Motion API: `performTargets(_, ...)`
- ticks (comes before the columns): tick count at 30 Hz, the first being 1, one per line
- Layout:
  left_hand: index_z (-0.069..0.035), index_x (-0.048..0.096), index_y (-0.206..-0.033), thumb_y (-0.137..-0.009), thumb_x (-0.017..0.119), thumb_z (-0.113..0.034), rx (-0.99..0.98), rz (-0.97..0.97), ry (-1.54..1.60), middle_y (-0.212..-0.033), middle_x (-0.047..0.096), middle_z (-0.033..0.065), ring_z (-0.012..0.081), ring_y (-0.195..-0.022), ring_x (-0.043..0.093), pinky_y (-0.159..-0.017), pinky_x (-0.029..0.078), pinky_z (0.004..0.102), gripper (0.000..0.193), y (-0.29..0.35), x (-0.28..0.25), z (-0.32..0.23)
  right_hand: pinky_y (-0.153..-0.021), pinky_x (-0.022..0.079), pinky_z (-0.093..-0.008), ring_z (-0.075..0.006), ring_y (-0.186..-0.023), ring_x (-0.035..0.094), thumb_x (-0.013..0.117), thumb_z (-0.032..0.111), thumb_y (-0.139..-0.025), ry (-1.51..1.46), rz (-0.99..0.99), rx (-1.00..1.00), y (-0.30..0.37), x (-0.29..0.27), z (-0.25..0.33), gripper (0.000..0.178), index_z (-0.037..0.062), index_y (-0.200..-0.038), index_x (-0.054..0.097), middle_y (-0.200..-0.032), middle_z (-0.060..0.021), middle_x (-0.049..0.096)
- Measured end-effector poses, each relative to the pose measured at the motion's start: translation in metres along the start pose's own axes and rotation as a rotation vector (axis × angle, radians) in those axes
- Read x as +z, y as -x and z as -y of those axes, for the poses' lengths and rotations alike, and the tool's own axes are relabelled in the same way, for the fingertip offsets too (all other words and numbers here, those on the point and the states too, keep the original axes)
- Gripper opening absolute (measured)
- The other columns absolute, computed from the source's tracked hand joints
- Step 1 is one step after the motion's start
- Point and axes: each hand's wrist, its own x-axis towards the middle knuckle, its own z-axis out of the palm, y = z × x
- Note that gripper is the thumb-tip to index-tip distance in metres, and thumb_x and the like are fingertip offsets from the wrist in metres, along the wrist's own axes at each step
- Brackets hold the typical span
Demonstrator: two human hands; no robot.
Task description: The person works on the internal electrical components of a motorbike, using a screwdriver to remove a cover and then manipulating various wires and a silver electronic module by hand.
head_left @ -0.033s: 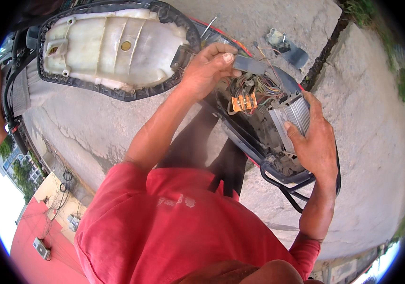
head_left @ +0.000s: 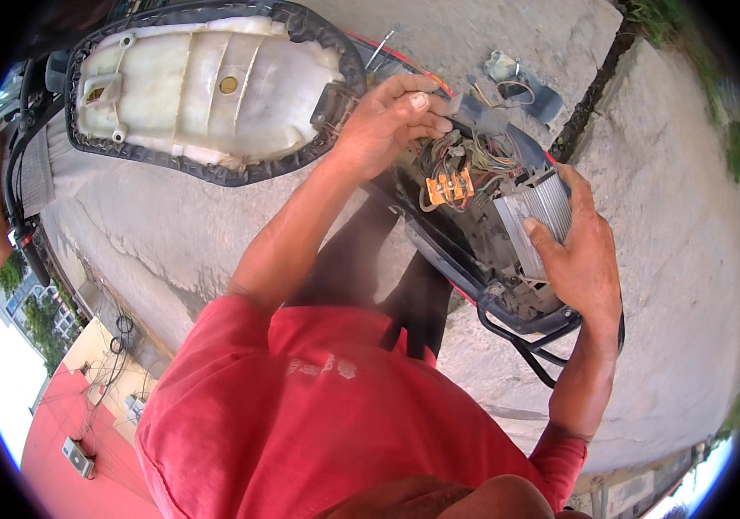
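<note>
My right hand (head_left: 579,253) grips a silver finned metal controller box (head_left: 532,223), thumb on its near face and fingers over the far edge. The box sits tilted in the open under-seat bay of a scooter (head_left: 439,240). Above the front of that bay, my left hand (head_left: 393,117) is closed, thumb against the fingers, at one end of a grey strip (head_left: 455,105). The exact pinch is partly hidden. Just below that hand lie a tangle of wires (head_left: 491,154) and an orange terminal block (head_left: 449,187) with cables fixed to it.
The scooter seat (head_left: 188,86) is flipped up at the left, its pale underside showing. On the concrete (head_left: 681,216) beyond the scooter lie a dark flat piece (head_left: 543,102) and a small pale part (head_left: 500,65). A screwdriver-like rod (head_left: 380,49) rests near the bay. Black handlebars (head_left: 20,173) stand far left.
The grey strip at my left fingers has turned and shows less of its length. My left hand has shifted slightly right. My right hand stays on the controller box.
</note>
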Motion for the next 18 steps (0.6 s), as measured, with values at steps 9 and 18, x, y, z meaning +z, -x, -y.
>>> performTargets(9,-0.011,0.056,-0.148,-0.07,0.096,-0.025,0.511,0.313,-1.223,-0.158,0.045,0.0217,0.042,-0.145,0.047,-0.121,0.04,0.0518,0.089,0.037,0.021,0.046,-0.106,0.051,-0.0449,-0.0424,-0.122,0.07,0.08,0.016,-0.088,-0.218,0.081,0.126,-0.013,-0.006,-0.01,0.071,0.0022,-0.151,0.051,-0.125,-0.0298,0.072)
performTargets(18,-0.006,0.074,-0.124,-0.09,0.08,-0.016,0.274,0.056,-0.877,-0.108,0.077,0.011,0.0229,-0.099,0.074,-0.091,0.057,0.0365,0.037,-0.005,-0.008,0.017,-0.104,0.053,-0.0458,-0.0422,-0.12,0.07,0.081,0.017,-0.085,0.069,0.032,0.025,-0.013,-0.009,-0.024,0.066,0.005,-0.146,0.059,-0.126,-0.0258,0.073)
